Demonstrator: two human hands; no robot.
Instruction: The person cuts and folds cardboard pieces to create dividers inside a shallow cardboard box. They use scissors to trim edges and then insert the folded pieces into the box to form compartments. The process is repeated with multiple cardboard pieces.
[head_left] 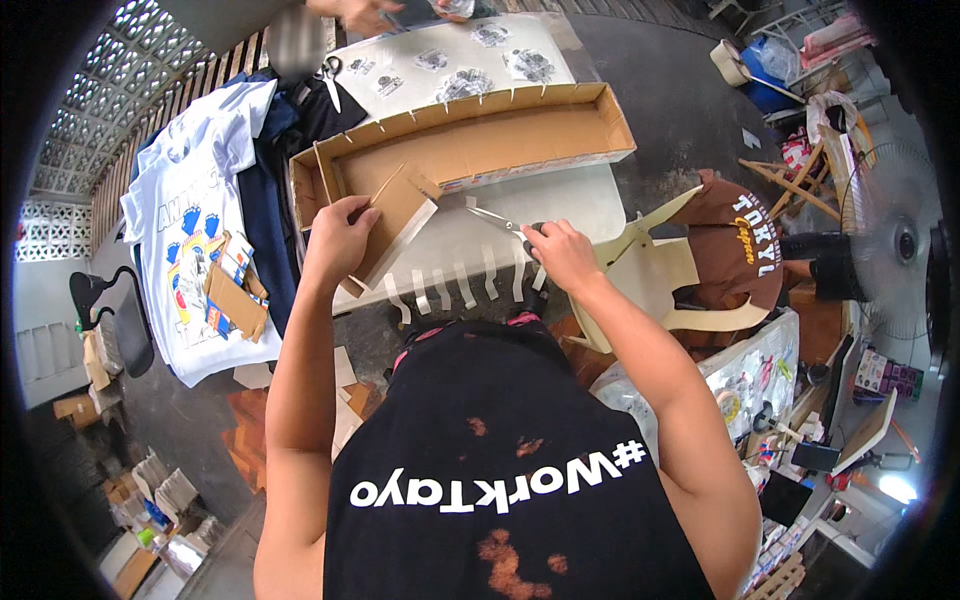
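Observation:
My left hand grips a flat piece of brown cardboard by its left edge. A strip of pale tape runs along the right side of that piece. In my right hand is a pair of scissors, blades pointing left toward the cardboard. Both hands are over the near side of a white table. Several short strips of tape hang from its near edge. Behind my hands lies a long, shallow open cardboard box, with more tape bits along its far rim.
Printed sheets lie on the table's far part, where another person's hands show. Dark-handled scissors rest at the far left. White shirts bearing cardboard scraps are at left. A cream plastic chair and a fan stand right.

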